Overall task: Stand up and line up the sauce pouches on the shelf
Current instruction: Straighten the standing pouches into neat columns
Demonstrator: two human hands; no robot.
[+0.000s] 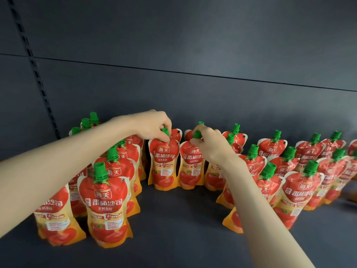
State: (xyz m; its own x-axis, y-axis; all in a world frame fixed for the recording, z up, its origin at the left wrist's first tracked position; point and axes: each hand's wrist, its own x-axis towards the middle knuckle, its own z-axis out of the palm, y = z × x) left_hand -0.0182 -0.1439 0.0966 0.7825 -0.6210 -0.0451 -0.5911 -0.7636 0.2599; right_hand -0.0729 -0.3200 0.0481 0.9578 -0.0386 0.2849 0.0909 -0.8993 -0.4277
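The dark grey flat metal shelf point(177, 229) is carrying the whole stock, with a matching grey back panel point(193, 74) rising behind it. The red-and-orange soft plastic sauce pouches with green screw caps point(108, 206) are standing in columns at the left and the right, running from the front edge towards the back, and a bare strip of shelf is lying open between them.

At the rear of that strip two pouches are standing upright, just beside each other: the left centre pouch point(164, 163) and the right centre pouch point(191, 165). Judging by the creased film and bulging bellies, these are looking light, floppy and slightly slick, so they are likely to be sagging or tipping if squeezed at the body (the flared base is doing the standing). The rigid spout is looking like the sensible place to take hold.

The left hand point(154, 126) is reaching in over the left column and the right hand point(208, 144) over the right one. The left fingers point(158, 135) are curling in and pinching the green ribbed cap point(165, 131) of the left centre pouch. The right fingers point(194, 141) are closing likewise round the second green cap point(196, 134), on the right centre pouch. Neither hand is touching the film below.
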